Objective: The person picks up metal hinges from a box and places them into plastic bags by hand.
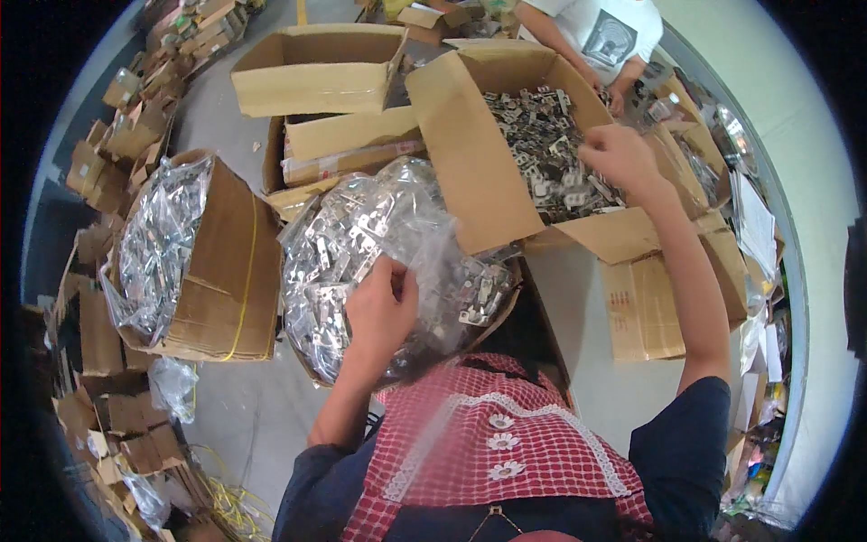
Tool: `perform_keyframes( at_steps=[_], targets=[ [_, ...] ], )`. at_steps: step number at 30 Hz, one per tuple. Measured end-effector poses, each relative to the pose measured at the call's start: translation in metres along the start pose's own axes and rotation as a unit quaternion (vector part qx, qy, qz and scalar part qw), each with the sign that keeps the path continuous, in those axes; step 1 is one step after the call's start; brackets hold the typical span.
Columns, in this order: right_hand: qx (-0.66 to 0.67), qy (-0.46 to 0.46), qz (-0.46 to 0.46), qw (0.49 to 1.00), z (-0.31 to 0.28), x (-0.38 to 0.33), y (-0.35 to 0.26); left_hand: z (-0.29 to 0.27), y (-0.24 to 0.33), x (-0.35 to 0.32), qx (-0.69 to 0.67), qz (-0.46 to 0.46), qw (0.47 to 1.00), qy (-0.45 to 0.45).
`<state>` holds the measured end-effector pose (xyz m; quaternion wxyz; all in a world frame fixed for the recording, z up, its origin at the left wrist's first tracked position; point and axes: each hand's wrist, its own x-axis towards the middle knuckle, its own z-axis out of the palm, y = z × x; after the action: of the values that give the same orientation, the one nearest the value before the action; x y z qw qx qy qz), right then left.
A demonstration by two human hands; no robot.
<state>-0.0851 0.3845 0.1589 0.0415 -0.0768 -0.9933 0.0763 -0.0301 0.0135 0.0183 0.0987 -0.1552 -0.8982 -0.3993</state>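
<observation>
In front of me stands a clear plastic bag (pixel 424 226) full of shiny stamped metal parts (pixel 330 244) that look like hinge pieces. My left hand (pixel 384 307) is over these parts, its fingers curled in a pinch; whatever is between them is hidden. My right hand (pixel 625 161) reaches out over an open cardboard box (pixel 474 154) at the far right. Its fingers are bent together, and their tips are turned away from view. Darker small metal parts (pixel 533 135) fill that box, with a few paler pieces blurred below the right hand.
Another box (pixel 226 271) with bagged metal parts stands at left. Beyond are an open carton (pixel 316 86) and a second carton (pixel 352 135). A co-worker (pixel 601 41) has hands at the far box's edge. Piled cartons (pixel 135 135) line the left side; papers (pixel 752 221) lie at right.
</observation>
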Motion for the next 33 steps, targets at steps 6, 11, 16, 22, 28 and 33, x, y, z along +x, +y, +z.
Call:
perform_keyframes(
  at_steps=[6,11,16,22,28,33],
  targets=[
    [-0.157,-0.175,-0.042,0.971,0.054,0.044,0.035,-0.002,0.012,0.001,0.005,0.002,1.0,0.015],
    [-0.201,-0.362,-0.109,0.904,0.069,0.046,0.033,-0.008,0.002,-0.008,0.008,-0.014,0.999,0.027],
    [-0.306,-0.266,-0.232,0.884,0.097,0.021,0.041,-0.012,-0.004,-0.009,-0.011,-0.019,0.999,0.03],
    [-0.21,0.014,-0.286,0.935,0.055,0.005,0.024,-0.013,0.004,-0.004,0.013,-0.009,0.999,0.043],
    [0.385,-0.085,-0.134,0.909,0.0,-0.081,-0.064,-0.005,-0.001,-0.008,0.046,-0.037,0.995,0.08],
    [0.595,-0.363,0.021,0.717,0.072,-0.109,-0.102,-0.007,0.009,-0.011,-0.014,-0.058,0.996,0.073]
  ],
)
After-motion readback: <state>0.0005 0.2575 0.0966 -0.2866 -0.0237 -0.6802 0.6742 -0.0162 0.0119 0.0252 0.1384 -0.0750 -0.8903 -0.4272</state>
